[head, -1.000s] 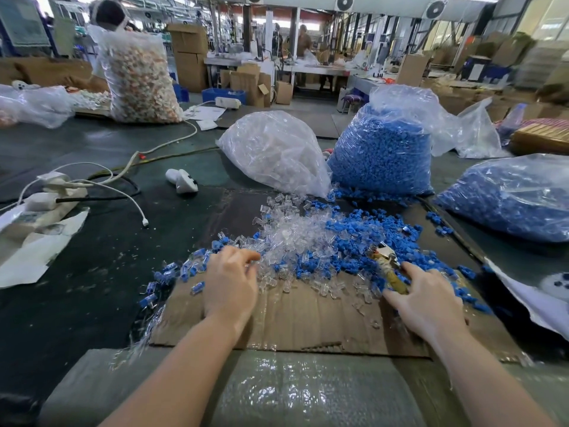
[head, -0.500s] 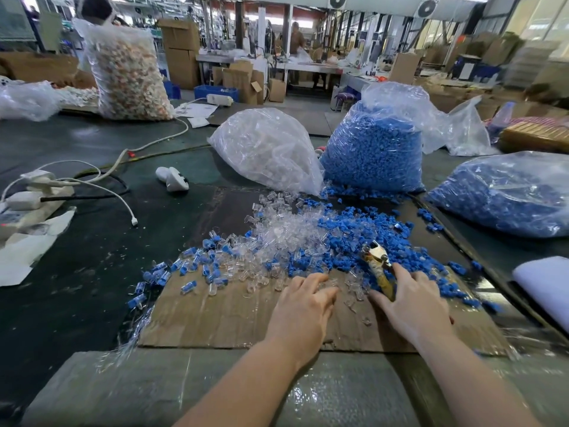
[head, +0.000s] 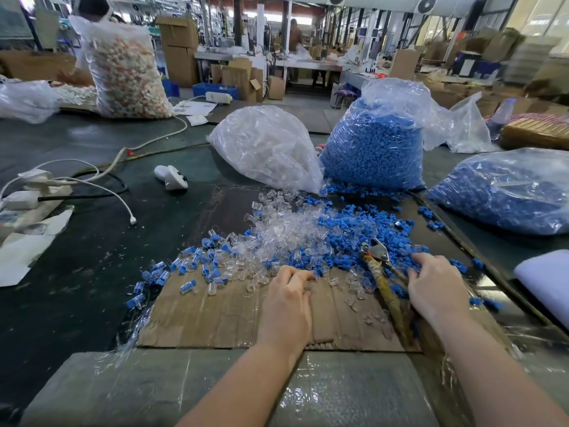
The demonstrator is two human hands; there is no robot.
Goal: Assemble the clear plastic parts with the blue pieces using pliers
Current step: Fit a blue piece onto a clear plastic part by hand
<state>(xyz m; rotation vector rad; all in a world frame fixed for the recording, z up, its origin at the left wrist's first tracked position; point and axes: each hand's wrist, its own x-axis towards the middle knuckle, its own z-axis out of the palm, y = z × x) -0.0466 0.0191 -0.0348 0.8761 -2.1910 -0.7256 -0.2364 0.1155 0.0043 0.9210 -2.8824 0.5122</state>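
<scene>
Pinching a light, slippery clear plastic part [head: 303, 291] by its sides, the left hand [head: 288, 303] worked; the right hand [head: 437, 288] gripped the pliers [head: 383, 283] amid blue pieces [head: 354, 232].

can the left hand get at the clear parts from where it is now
Probably yes: the left hand sits on the cardboard at the near edge of the clear parts, with nothing between them. The pliers lie off to its right.

The left hand [head: 288, 306] has moved from the left part of the cardboard sheet [head: 215, 315] to its middle, and its fingers now curl at the clear parts [head: 286, 232].
</scene>
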